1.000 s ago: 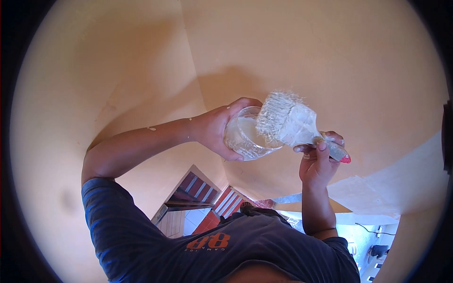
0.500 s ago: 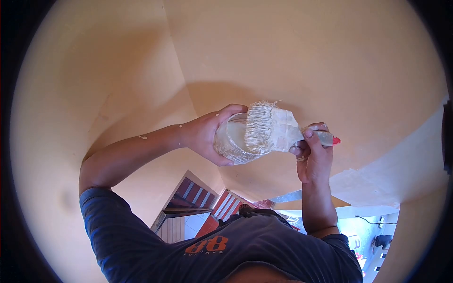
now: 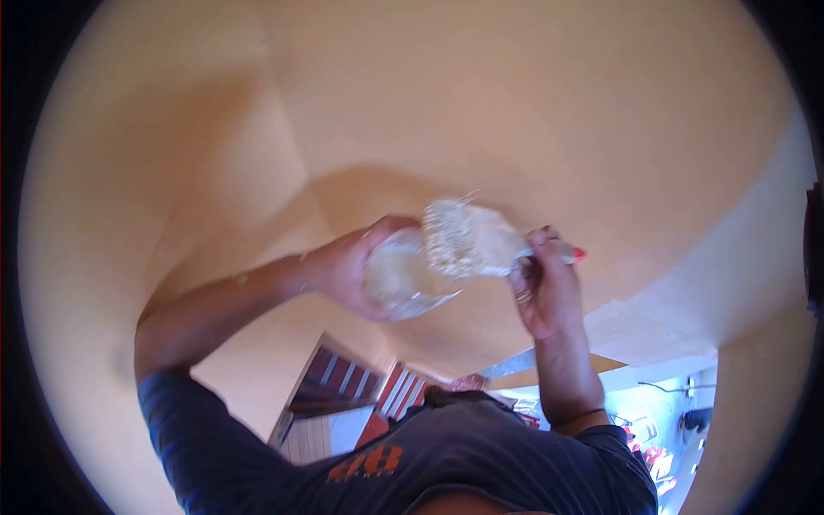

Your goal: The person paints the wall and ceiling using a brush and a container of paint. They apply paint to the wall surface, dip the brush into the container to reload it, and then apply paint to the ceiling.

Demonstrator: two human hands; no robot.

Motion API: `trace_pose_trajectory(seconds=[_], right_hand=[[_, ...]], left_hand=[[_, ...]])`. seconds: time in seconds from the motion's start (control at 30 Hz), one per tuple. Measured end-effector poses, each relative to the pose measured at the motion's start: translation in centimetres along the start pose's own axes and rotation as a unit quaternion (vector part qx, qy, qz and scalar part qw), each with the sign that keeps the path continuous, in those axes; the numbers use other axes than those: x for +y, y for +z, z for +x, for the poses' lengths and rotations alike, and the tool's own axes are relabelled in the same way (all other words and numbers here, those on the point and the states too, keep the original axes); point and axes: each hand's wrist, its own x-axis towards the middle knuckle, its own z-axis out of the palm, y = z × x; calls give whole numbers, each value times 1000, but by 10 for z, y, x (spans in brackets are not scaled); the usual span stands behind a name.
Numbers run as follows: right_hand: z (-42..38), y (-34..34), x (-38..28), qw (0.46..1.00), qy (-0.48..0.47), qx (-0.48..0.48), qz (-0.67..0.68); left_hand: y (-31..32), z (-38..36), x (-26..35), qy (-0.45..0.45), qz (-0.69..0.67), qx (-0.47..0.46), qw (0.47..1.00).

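Observation:
My left hand (image 3: pixel 343 270) is wrapped around a clear glass jar (image 3: pixel 396 281) that holds a whitish liquid. My right hand (image 3: pixel 541 292) grips a wide paintbrush (image 3: pixel 468 239) by its handle, whose red tip (image 3: pixel 579 253) sticks out past my fingers. The brush's pale, paint-caked bristles rest at the jar's mouth. Both hands are held up in front of a peach-coloured wall (image 3: pixel 515 112). The picture is blurred by motion.
A wall corner (image 3: pixel 287 146) runs down at the upper left. A paler patch (image 3: pixel 652 326) covers the wall at the right. Below are a doorway with red and white stripes (image 3: pixel 343 378), my dark blue shirt (image 3: pixel 446 463) and a bright room (image 3: pixel 669 429).
Both hands have drifted left and lower in the view. The brush has tipped from above the jar down onto its mouth. The view has swung and blurred.

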Motion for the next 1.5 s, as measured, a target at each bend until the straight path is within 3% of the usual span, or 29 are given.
trace_pose_trajectory(seconds=[0.13,0.3,0.5,0.57,0.7,0.8,0.9,0.93,1.0,1.03,1.1,1.13,1.2,1.4,1.5], right_hand=[[-4,-2,-27,999,1,-41,31],[-6,6,-108,992,-100,-71,24],[-36,22,-201,924,-375,-64,31],[-35,22,-246,893,-436,-111,2],[-41,67,-324,828,-550,-111,-15],[-36,94,-378,727,-671,-119,-89],[-45,125,-408,583,-777,-75,-227],[-47,131,-420,581,-778,-75,-228],[-54,137,-446,349,-829,34,-436],[-59,142,-451,347,-829,33,-437],[-74,146,-460,211,-825,31,-523],[-82,145,-469,206,-828,32,-521],[-80,150,-484,120,-826,6,-551],[-88,147,-498,62,-801,23,-595],[-79,154,-498,63,-781,25,-621]], left_hand=[[2,-3,-4,1,-44,-12,999],[-11,16,20,6,-63,-1,998],[1,17,30,-8,-75,19,997],[3,18,35,-7,-95,29,995],[6,21,37,27,-113,44,992],[9,19,28,30,-112,47,992],[8,17,25,17,-116,47,992],[8,18,24,8,-106,47,993],[7,19,25,15,-111,44,993],[7,19,26,20,-117,41,992],[6,19,24,24,-110,44,993],[7,20,24,30,-100,48,993],[5,21,29,26,-96,49,994],[5,19,26,23,-66,44,997],[5,20,28,27,-70,44,996]])
